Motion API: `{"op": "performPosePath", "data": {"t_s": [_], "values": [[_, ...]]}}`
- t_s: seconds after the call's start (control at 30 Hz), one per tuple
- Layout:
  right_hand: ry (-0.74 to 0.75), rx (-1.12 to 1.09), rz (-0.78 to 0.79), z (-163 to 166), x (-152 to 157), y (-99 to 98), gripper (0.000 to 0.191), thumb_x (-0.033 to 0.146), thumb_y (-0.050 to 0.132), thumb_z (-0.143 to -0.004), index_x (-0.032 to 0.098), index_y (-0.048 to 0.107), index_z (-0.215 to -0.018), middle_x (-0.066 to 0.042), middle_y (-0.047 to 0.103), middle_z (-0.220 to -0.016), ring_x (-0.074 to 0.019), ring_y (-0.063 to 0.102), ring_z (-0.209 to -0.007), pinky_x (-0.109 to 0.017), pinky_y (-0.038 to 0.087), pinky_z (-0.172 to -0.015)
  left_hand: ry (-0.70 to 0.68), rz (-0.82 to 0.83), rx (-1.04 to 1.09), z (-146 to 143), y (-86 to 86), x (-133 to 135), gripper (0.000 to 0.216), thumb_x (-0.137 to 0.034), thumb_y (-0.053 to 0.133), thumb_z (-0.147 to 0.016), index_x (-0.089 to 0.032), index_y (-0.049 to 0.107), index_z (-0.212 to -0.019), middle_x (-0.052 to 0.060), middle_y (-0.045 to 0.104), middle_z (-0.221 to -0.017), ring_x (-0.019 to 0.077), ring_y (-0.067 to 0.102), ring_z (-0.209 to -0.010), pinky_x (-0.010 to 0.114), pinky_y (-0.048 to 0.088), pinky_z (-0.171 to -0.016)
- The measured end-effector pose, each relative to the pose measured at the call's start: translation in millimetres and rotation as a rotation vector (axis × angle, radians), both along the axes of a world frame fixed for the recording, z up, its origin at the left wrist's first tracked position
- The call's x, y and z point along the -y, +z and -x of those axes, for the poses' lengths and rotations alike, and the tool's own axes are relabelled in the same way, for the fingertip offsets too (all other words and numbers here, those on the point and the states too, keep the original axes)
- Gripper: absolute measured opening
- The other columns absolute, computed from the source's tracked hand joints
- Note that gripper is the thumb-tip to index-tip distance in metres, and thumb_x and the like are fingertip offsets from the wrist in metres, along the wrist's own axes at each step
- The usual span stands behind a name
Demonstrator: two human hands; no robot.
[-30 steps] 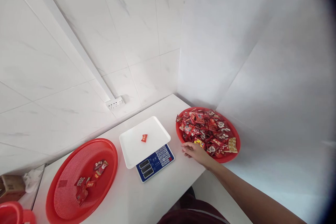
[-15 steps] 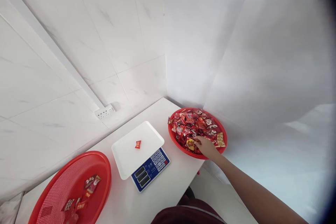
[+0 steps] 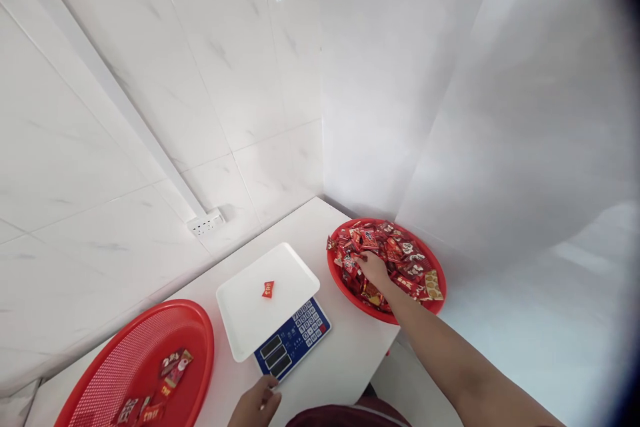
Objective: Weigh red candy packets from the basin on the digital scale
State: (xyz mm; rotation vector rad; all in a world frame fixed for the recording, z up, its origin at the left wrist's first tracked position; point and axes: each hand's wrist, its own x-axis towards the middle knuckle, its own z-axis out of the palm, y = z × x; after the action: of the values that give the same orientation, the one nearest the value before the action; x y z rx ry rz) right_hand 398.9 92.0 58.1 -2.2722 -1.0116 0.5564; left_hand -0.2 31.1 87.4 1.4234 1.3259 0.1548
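Observation:
My right hand (image 3: 373,269) reaches into the red basket (image 3: 336,280) on the right, which is heaped with small wrapped candies. Its fingertips pinch a red candy packet (image 3: 351,265) at the left of the heap. My left hand (image 3: 256,403) is at the bottom, just below the display of the digital scale (image 3: 293,340); its thumb and fingers are a little apart, and I see nothing in them. One red wrapped candy (image 3: 268,289) lies on the white weighing tray (image 3: 240,310) of the scale.
A second red mesh basket (image 3: 200,327) stands at the left with several wrapped packets (image 3: 177,367) in it. All this is on a white table (image 3: 340,347) against a tiled wall. A power strip (image 3: 206,222) is fixed low on the wall.
My right hand has moved left and farther back over the candy heap, away from a yellow-marked packet. My left hand has come into view below the scale. The camera view has tilted slightly upward.

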Motion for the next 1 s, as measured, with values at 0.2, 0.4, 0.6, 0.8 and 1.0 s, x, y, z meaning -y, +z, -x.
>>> {"op": "performPosePath", "data": {"t_s": [0.2,0.4,0.6,0.8,1.0], "values": [[-0.049,-0.061,-0.028,-3.5,15.9,4.6,0.023,0.031,0.047,-0.077,0.018,0.064,-0.086,-0.008,0.069,-0.088,-0.0216,0.062,-0.083,-0.030,0.042,-0.075,-0.153,-0.015,0.081,-52.1,30.5,-16.9,0.025,-0.040,0.060,-0.071,-0.023,0.062,-0.090,0.002,0.061,-0.081,0.0217,0.053,-0.082,0.030,0.037,-0.075],[-0.130,-0.138,-0.110,-11.7,56.6,22.0,0.026,0.038,0.047,-0.074,0.019,0.063,-0.081,-0.007,0.069,-0.088,-0.0214,0.062,-0.079,-0.030,0.044,-0.068,-0.142,0.091,0.141,-68.1,51.7,-25.5,0.032,-0.042,0.057,-0.072,-0.021,0.060,-0.096,0.002,0.059,-0.083,0.0193,0.051,-0.082,0.029,0.036,-0.075],[-0.154,-0.254,-0.160,-11.8,77.6,45.0,0.021,0.039,0.052,-0.069,0.021,0.060,-0.074,-0.004,0.066,-0.075,-0.0206,0.060,-0.070,-0.031,0.042,-0.063,-0.097,0.133,0.194,-74.7,48.9,-27.7,0.035,-0.043,0.059,-0.071,-0.020,0.060,-0.096,0.002,0.061,-0.082,0.0183,0.053,-0.081,0.029,0.039,-0.072],[0.089,-0.858,-0.191,32.4,78.8,66.0,0.021,0.038,0.065,-0.064,0.020,0.057,-0.073,0.002,0.061,-0.067,-0.0115,0.053,-0.057,-0.025,0.040,-0.055,0.035,0.233,0.327,-91.0,50.0,-21.8,0.056,-0.054,0.061,-0.069,-0.019,0.056,-0.112,0.011,0.060,-0.112,0.0231,0.054,-0.101,0.034,0.042,-0.082],[0.543,-0.975,-0.090,92.5,73.1,59.3,0.021,0.034,0.065,-0.067,0.016,0.060,-0.078,0.000,0.062,-0.067,-0.0110,0.054,-0.059,-0.023,0.039,-0.054,0.157,0.386,0.521,-104.5,51.9,-13.8,0.054,-0.053,0.066,-0.067,-0.021,0.055,-0.108,0.009,0.061,-0.111,0.0220,0.057,-0.099,0.032,0.047,-0.076]]}}
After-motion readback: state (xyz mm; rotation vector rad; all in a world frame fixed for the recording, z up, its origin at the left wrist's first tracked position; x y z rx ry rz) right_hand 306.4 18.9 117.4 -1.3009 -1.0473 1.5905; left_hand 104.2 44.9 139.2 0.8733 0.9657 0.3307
